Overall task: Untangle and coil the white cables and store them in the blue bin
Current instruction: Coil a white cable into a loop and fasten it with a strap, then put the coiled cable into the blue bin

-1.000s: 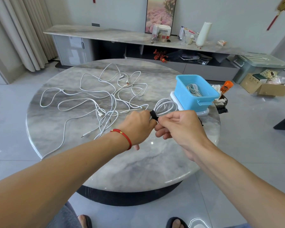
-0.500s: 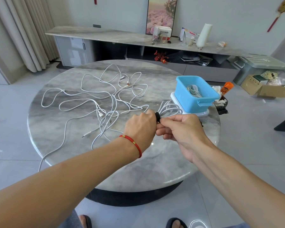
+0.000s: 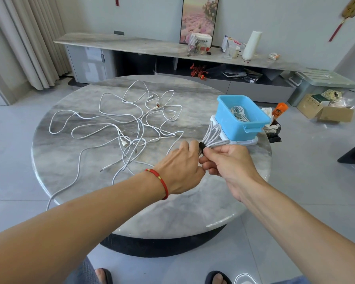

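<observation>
Both hands meet over the table (image 3: pixel 90 181), just in front of the bin (image 3: pixel 232 128). The left hand (image 3: pixel 180 167) has its fingers curled around one end of a coil (image 3: pixel 212 136) of white cable, pinching it at a black strap (image 3: pixel 201 147) wrapped round the bundle. The right hand (image 3: pixel 230 162) has thumb and forefinger pressed together on the same strap from the other side, the remaining fingers curled under. The coil's free loops fan out from the strap toward the bin and overlap its near left corner in this view; contact cannot be confirmed.

The bin is blue, open-topped, and stands on a white base (image 3: pixel 244 141) at the table's right edge. Inside it lies one bundled cable (image 3: pixel 239 113), white, resting against the bottom.

Left of the bin, well apart from it, a tangle (image 3: pixel 119 128) of loose white cables sprawls across the table's middle, with several connector ends showing; one strand runs off the near left edge. Between the tangle and the bin the table is bare marble.

A red bracelet (image 3: pixel 161 182) sits on the left wrist. Right of the bin, off the table, an orange bottle (image 3: pixel 279 109) stands beside dark clutter.
</observation>
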{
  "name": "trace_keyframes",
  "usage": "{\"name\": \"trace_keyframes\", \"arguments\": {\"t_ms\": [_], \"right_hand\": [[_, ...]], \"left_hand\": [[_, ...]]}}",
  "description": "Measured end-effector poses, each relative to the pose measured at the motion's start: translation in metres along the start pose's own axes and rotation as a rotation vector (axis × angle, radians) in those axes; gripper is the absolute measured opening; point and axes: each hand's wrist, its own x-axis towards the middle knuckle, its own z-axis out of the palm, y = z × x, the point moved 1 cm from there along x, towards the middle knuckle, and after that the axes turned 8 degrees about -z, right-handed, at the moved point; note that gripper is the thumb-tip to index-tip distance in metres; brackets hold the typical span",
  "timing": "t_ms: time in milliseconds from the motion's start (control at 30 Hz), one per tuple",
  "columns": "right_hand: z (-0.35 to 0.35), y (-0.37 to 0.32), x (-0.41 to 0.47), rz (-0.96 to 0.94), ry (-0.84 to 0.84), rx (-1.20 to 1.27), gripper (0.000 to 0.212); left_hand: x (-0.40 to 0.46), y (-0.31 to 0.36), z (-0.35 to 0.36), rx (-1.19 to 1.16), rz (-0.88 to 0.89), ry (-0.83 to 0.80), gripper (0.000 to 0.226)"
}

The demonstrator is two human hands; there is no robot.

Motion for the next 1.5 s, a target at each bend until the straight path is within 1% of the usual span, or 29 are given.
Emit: {"name": "trace_keyframes", "arguments": {"t_ms": [67,100,167,200,233,300,367,467,500,567,600,667,733,767,833,900,1000,1100,1167,1267,1300,1367,1433,1500], "right_hand": [[-0.004,0.003,0.004,-0.008,0.013,-0.028,0.015],[-0.005,0.005,0.006,-0.014,0.012,-0.044,0.015],[-0.006,0.008,0.007,-0.031,-0.006,-0.071,0.017],[-0.006,0.009,0.007,-0.038,-0.017,-0.081,0.017],[-0.005,0.01,0.007,-0.042,-0.025,-0.091,0.017],[-0.004,0.011,0.007,-0.025,-0.016,-0.077,0.018],[-0.003,0.011,0.009,0.066,-0.019,0.015,0.016],[-0.001,0.011,0.009,0.253,-0.08,0.169,0.009],[0.0,0.013,0.012,0.298,-0.078,0.216,0.009],[-0.001,0.017,0.017,0.339,-0.042,0.303,0.018],[-0.002,0.017,0.02,0.337,-0.029,0.328,0.021],[-0.001,0.018,0.024,0.305,-0.008,0.36,0.018],[-0.001,0.019,0.03,0.232,0.043,0.342,0.016],[-0.002,0.021,0.035,0.17,0.076,0.276,0.02],[-0.009,0.026,0.049,0.008,0.147,0.029,0.03],[-0.021,0.025,0.064,-0.102,0.219,-0.172,0.034],[-0.048,0.014,0.092,-0.134,0.312,-0.295,0.035],[-0.075,-0.002,0.128,-0.151,0.395,-0.398,0.042],[-0.088,-0.012,0.158,-0.168,0.436,-0.439,0.044],[-0.098,-0.027,0.204,-0.181,0.438,-0.523,0.043],[-0.099,-0.029,0.219,-0.18,0.425,-0.56,0.044],[-0.096,-0.028,0.245,-0.156,0.401,-0.649,0.041],[-0.089,-0.017,0.265,-0.118,0.361,-0.729,0.038],[-0.083,-0.002,0.28,-0.063,0.279,-0.795,0.044]], "left_hand": [[0.0,0.001,-0.006,-0.05,0.066,-0.049,0.05],[0.0,0.0,-0.008,-0.08,0.078,-0.076,0.05],[0.002,-0.006,-0.008,-0.098,0.096,-0.104,0.032],[0.002,-0.008,-0.007,-0.106,0.102,-0.092,0.027],[0.002,-0.011,-0.006,-0.092,0.117,-0.073,0.029],[0.004,-0.013,-0.001,-0.014,0.155,-0.035,0.046],[0.004,-0.011,0.002,0.105,0.138,-0.019,0.063],[0.003,-0.002,0.002,0.302,0.06,0.027,0.072],[0.003,0.002,0.003,0.365,0.046,0.051,0.071],[0.002,0.013,0.005,0.434,0.045,0.078,0.064],[0.002,0.018,0.005,0.439,0.046,0.08,0.058],[0.003,0.026,0.006,0.405,0.021,0.095,0.049],[0.008,0.03,0.009,0.287,-0.011,0.131,0.048],[0.012,0.032,0.012,0.189,-0.023,0.131,0.049],[0.022,0.037,0.017,-0.079,-0.051,0.105,0.053],[0.035,0.036,0.019,-0.345,-0.152,0.111,0.055],[0.055,0.028,0.022,-0.636,-0.428,0.044,0.058],[0.068,0.028,0.022,-1.039,-0.661,-0.028,0.046],[0.078,0.032,0.019,-1.297,-0.726,-0.071,0.037],[0.095,0.041,0.015,-1.668,-0.725,-0.129,0.024],[0.099,0.042,0.015,-1.745,-0.732,-0.133,0.025],[0.106,0.045,0.019,-1.822,-0.747,-0.133,0.027],[0.111,0.045,0.023,-1.828,-0.76,-0.135,0.027],[0.116,0.045,0.028,-1.82,-0.774,-0.134,0.026]]}}
